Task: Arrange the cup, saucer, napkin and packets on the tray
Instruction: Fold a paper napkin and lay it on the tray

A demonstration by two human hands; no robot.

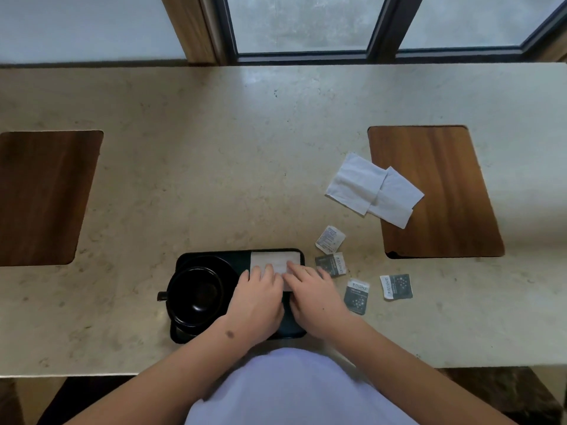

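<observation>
Black tray (277,332) carries cup (194,294) on saucer (227,266); left hand (256,305) and right hand (316,302) press straight fingers on its napkin (274,259); packets (357,296) lie right.

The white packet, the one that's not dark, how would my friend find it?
Start at the black tray near the table's front edge, where both hands press a napkin. Four packets lie on the table to its right. The white packet is the farthest back, nearest the loose napkins; the other three are dark.
</observation>
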